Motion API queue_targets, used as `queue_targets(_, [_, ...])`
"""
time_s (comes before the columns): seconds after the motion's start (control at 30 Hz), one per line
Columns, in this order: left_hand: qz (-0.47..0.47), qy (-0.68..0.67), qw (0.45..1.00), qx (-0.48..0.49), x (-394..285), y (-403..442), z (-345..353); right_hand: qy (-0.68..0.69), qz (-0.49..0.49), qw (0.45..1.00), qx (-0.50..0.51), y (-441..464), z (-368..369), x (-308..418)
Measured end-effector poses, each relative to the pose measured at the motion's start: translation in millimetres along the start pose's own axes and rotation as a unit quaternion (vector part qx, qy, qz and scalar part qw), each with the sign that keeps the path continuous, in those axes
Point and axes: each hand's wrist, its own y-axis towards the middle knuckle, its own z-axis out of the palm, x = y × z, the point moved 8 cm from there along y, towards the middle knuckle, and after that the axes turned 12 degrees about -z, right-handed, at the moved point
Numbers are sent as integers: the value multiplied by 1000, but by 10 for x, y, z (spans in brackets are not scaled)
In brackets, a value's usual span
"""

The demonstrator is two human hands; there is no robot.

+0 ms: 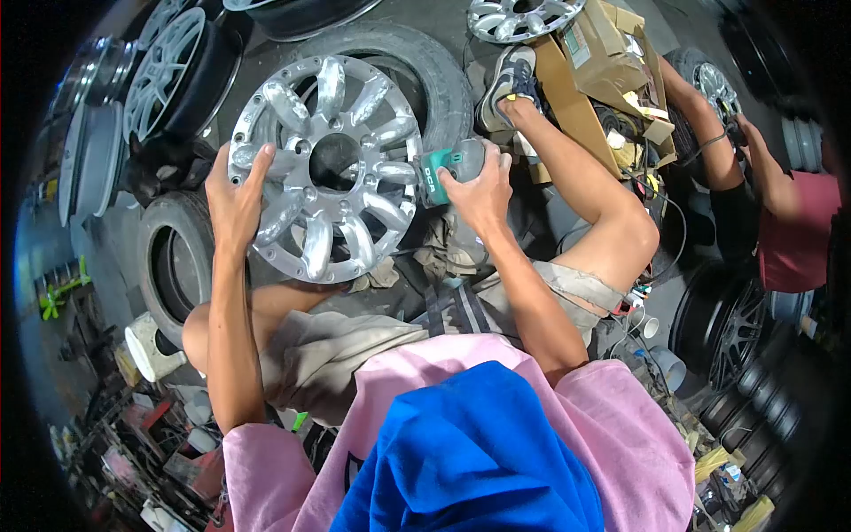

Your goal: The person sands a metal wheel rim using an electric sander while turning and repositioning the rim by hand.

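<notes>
A shiny metal wheel face (pixel 317 241) with thick polished spokes and a round centre hole lies tilted over a black tyre (pixel 446 93). My left hand (pixel 235 199) grips its left edge, thumb on top by a spoke and fingers behind the rim. My right hand (pixel 483 191) is wrapped round a green and grey power tool (pixel 435 174) marked DCA, held at the wheel's right edge. The tool's working end is against or very near a right-hand spoke; contact is hard to make out.
A cardboard box (pixel 554 97) with odds and ends stands at upper right, near my shoe (pixel 510 84). Another person's arms (pixel 709 133) work on a wheel (pixel 714 86) at far right. A small tyre (pixel 168 257), a black animal (pixel 164 167) and several rims lie left.
</notes>
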Motion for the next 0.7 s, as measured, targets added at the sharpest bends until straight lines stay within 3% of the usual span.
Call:
queue_targets(0.3, [8,-15,1000,1,133,65,12,68,-78,994,38,163,-31,744])
queue_targets(0.37, [2,-9,1000,9,193,98,0,43,-107,990,86,146,1,803])
queue_targets(0.5, [-5,-17,1000,6,262,95,-11,45,-145,988,42,148,-165,461])
queue_targets(0.57, [51,-2,999,8,119,90,-2,31,-140,989,35,135,-171,335])
queue_targets(0.7, [56,-10,998,30,-27,68,35,9,-179,984,17,171,-245,427])
